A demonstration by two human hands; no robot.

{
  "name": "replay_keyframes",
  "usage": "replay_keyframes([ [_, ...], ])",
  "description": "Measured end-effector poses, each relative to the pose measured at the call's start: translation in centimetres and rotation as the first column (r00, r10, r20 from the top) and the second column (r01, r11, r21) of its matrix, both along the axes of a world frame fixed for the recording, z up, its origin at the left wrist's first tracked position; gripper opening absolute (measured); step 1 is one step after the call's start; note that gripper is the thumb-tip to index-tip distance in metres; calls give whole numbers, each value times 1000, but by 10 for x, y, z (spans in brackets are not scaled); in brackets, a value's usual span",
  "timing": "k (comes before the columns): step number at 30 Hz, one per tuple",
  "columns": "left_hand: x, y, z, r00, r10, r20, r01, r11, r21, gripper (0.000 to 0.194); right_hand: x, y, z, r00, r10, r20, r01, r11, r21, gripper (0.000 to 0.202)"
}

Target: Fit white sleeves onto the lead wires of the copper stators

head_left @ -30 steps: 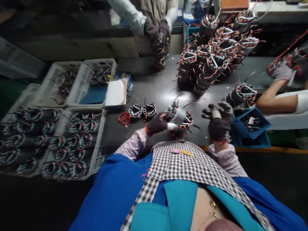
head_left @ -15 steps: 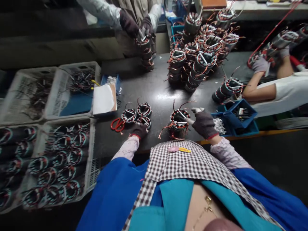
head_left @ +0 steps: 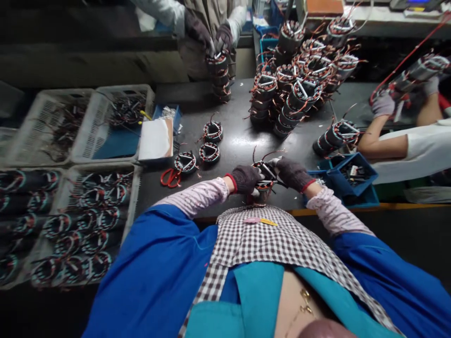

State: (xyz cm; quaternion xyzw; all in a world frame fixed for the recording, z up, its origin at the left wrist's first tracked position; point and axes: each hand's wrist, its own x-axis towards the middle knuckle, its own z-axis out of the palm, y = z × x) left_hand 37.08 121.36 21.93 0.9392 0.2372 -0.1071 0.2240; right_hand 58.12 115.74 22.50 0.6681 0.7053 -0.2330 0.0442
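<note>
In front of my apron stands a wound motor stator point(head_left: 265, 185), dark with a white-laced rim, loose reddish wires and a pale strip across its opening. My left hand point(head_left: 245, 179), in a dark knit glove, grips its left side. On the right, my right hand point(head_left: 293, 173), gloved alike, has its fingers closed at the rim; wires there are partly hidden by the fingers. Left of my hands, short stators sit on the table: a far one point(head_left: 213, 131), a middle one point(head_left: 209, 152) and a near one point(head_left: 185, 162). Red-handled scissors point(head_left: 170, 178) lie beside the near one.
Stacked stators point(head_left: 299, 96) crowd the table's far right. Blue bins point(head_left: 352, 176) sit by my right arm. White crates point(head_left: 137, 180) with stators and wires stand left, near a white box point(head_left: 154, 141). One co-worker's gloved hands point(head_left: 211, 37) work opposite; another's arm point(head_left: 385, 141) reaches in from the right.
My left hand has left the small stators and come to the stator before me. Two of those small stators now sit farther away. My right hand has closed in on the rim.
</note>
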Motion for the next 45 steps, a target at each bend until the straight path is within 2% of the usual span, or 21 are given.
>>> replay_keyframes([
  [2, 8, -6, -6, 998, -7, -64, 9, 1000, 27, 31, -4, -1, -1, 997, -34, -72, 42, 993, 108, 37],
  [4, 6, -11, -12, 999, 13, -53, -11, 999, 31, 27, -18, 1, -2, 996, -60, -70, 71, 983, 168, 34],
  [8, -8, -24, -15, 998, 39, -52, -36, 998, 45, 25, -51, 15, -2, 992, -117, 37, 112, 986, 119, 30],
  [10, -16, -27, -14, 993, 117, -14, -117, 993, 34, 31, -57, 21, -3, 991, -121, 58, 116, 990, 84, 35],
  [12, -23, -24, -12, 981, 191, 36, -190, 982, -18, 32, -55, 22, -5, 994, -90, 66, 86, 994, 73, 38],
  [16, -32, -9, -13, 979, 197, 61, -185, 970, -154, 30, -41, 14, -11, 997, -34, 65, 27, 994, 107, 35],
  [19, -34, -9, -15, 975, 216, 48, -211, 973, -94, 28, -38, 4, -15, 998, -46, 51, 40, 994, 101, 39],
  [22, -36, -19, -17, 981, 192, 37, -193, 981, 11, 36, -45, 1, -17, 994, -72, 77, 67, 995, 75, 46],
  [27, -36, -26, -23, 986, 164, 10, -165, 985, 58, 44, -53, 5, -11, 998, -32, 62, 27, 997, 78, 45],
  [31, -32, -18, -24, 983, 182, 23, -182, 983, 18, 43, -37, 5, -11, 995, 99, -20, -98, 993, 60, 38],
  [33, -31, -15, -20, 981, 178, 81, -176, 984, -26, 48, -27, 7, -15, 990, 55, -130, -46, 996, 73, 34],
  [35, -31, -13, -15, 978, 173, 120, -167, 984, -58, 56, -21, 12, -22, 943, -112, -313, 147, 985, 91, 35],
  [36, -31, -12, -13, 978, 171, 123, -163, 984, -68, 57, -20, 16, -26, 882, -221, -415, 272, 960, 69, 38],
  [38, -31, -11, -10, 981, 168, 100, -161, 984, -72, 54, -19, 22, -32, 702, -411, -582, 478, 877, -42, 47],
  [39, -31, -10, -9, 983, 163, 83, -158, 985, -67, 50, -20, 23, -34, 615, -455, -644, 522, 847, -100, 48],
  [41, -31, -10, -7, 989, 142, 48, -141, 989, -36, 46, -21, 18, -38, 518, -428, -741, 513, 848, -131, 38],
  [43, -29, -12, -3, 994, 106, 8, -106, 994, 13, 46, -23, 6, -42, 533, -312, -787, 441, 896, -56, 20],
  [45, -25, -16, 5, 994, 96, -44, -93, 993, 67, 46, -25, -9, -45, 594, -242, -767, 375, 927, -3, 16],
])
